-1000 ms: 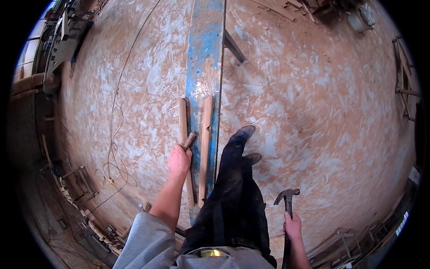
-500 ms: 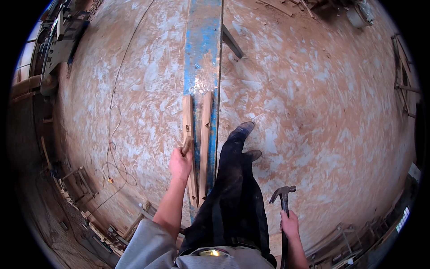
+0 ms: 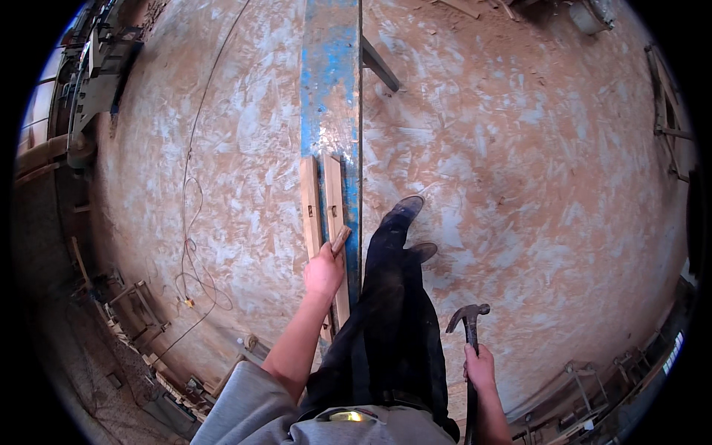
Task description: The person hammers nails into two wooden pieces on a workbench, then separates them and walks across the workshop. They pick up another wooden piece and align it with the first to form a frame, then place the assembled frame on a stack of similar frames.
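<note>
My left hand (image 3: 324,274) is closed round a short brown piece of wood (image 3: 342,239), which sticks out beyond the fingers. It is over two long wooden bars lying side by side on a narrow bench (image 3: 330,89) with worn blue paint. Both the left bar (image 3: 309,196) and the right bar (image 3: 333,191) have a small slot cut in the upper face. The hand covers part of both bars, and my leg hides some of their near ends. Off to the right, my right hand (image 3: 480,366) grips a claw hammer (image 3: 472,326) by its dark handle, head up.
A splayed bench leg (image 3: 381,65) juts out on the right. My boot (image 3: 404,211) rests beside the bench. A thin cable (image 3: 187,200) trails over the floor at left. Machinery (image 3: 96,81) stands far left, a pale bucket (image 3: 589,18) far right.
My left hand has moved right with the short piece of wood. The right bar has turned, so its slot faces up, and lies closer to the left one. My right hand keeps the hammer.
</note>
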A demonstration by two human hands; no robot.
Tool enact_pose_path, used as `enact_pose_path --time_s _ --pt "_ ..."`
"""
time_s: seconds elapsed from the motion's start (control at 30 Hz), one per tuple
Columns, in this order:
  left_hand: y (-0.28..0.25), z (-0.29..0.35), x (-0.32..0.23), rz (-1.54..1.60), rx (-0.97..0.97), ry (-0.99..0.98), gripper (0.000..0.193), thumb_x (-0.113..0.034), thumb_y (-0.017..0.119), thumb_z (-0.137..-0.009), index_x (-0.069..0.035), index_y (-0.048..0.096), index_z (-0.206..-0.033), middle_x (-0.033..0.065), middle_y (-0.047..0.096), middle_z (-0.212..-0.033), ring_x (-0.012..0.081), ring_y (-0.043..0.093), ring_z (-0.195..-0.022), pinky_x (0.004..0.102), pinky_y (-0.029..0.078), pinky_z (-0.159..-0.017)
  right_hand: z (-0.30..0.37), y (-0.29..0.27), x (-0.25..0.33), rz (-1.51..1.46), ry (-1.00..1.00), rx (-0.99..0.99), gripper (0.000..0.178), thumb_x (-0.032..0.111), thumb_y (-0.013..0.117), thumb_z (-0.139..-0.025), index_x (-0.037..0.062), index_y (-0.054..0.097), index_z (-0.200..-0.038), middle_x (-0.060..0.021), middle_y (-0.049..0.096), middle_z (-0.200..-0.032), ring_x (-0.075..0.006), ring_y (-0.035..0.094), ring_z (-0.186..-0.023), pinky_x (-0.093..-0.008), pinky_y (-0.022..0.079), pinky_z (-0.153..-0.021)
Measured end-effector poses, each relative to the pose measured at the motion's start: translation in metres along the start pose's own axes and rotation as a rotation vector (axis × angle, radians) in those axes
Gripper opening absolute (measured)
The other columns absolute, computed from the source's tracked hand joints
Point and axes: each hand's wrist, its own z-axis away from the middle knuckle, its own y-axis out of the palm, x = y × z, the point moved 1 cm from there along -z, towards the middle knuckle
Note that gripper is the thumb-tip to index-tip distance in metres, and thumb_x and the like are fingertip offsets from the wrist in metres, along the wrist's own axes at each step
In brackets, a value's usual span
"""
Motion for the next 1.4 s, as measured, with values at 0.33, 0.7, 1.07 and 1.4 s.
enact_pose_path --time_s 0.33,0.7,1.07,1.4 --pt "-0.015 -0.021 -0.016 -0.231 0.016 0.030 0.041 -0.041 0.061 -0.090 -0.004 0.054 -0.106 0.0249 0.067 -0.095 0.0428 0.067 -0.085 0.0516 0.053 -0.073 0.004 0.008 0.002 -0.123 0.022 0.010 0.029 0.029 0.059 -0.096 0.0060 0.049 -0.081 -0.0022 0.047 -0.055 -0.0130 0.046 -0.040 -0.0306 0.039 -0.038" --pt "-0.033 -0.050 0.018 -0.224 -0.059 0.002 0.047 -0.045 0.060 -0.087 -0.001 0.060 -0.105 0.0268 0.069 -0.092 0.0430 0.067 -0.089 0.0521 0.052 -0.079 -0.004 0.027 -0.040 -0.322 0.034 -0.020 0.029 0.031 0.058 -0.096 0.0050 0.052 -0.084 -0.0024 0.048 -0.054 -0.0129 0.048 -0.039 -0.0293 0.040 -0.037" --pt "-0.041 -0.063 0.024 -0.211 0.001 0.058 0.053 -0.049 0.061 -0.085 0.002 0.067 -0.097 0.0266 0.068 -0.092 0.0420 0.066 -0.092 0.0484 0.051 -0.082 -0.018 0.047 -0.061 -0.380 -0.049 -0.082 0.029 0.030 0.058 -0.096 0.0031 0.053 -0.085 -0.0041 0.050 -0.055 -0.0146 0.050 -0.041 -0.0313 0.042 -0.039" --pt "-0.041 -0.096 0.046 -0.190 0.083 0.200 0.050 -0.048 0.065 -0.082 0.000 0.070 -0.090 0.0238 0.069 -0.085 0.0371 0.069 -0.087 0.0442 0.052 -0.077 0.001 0.079 0.023 -0.478 -0.346 -0.172 0.021 0.023 0.060 -0.093 0.0019 0.057 -0.092 -0.0023 0.051 -0.059 -0.0113 0.051 -0.047 -0.0283 0.043 -0.044"
